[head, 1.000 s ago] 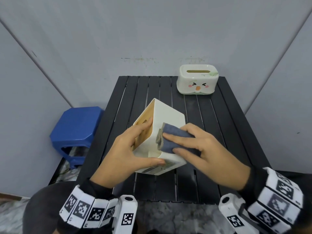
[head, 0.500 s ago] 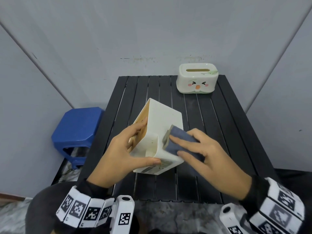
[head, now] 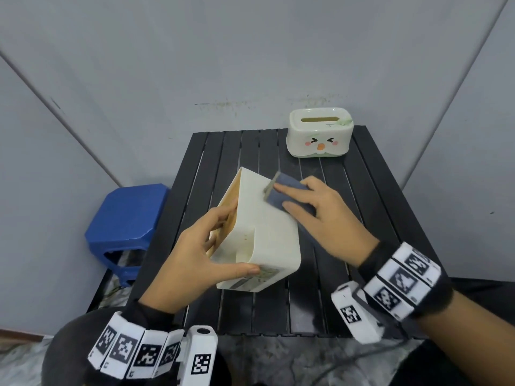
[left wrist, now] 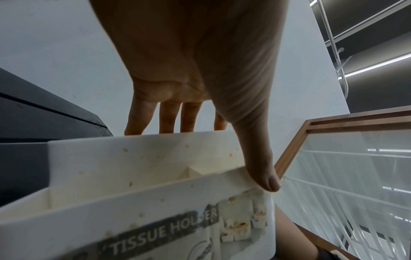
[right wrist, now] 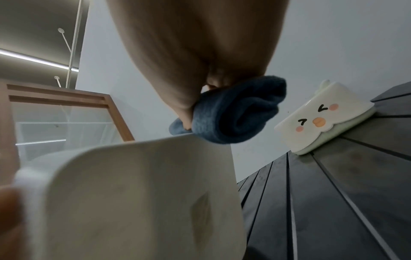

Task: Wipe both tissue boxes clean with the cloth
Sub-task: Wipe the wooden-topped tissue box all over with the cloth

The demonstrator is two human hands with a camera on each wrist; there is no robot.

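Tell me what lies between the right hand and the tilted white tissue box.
The folded blue cloth, pressed by the right hand onto the white tissue box; head view shows it.

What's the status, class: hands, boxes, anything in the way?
Left hand grips tilted white box. Right hand presses cloth on its upper side. Duck box upright at table's back, untouched. Nothing in the way.

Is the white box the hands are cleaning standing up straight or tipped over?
Tipped. The white box leans on one edge, its open side facing left.
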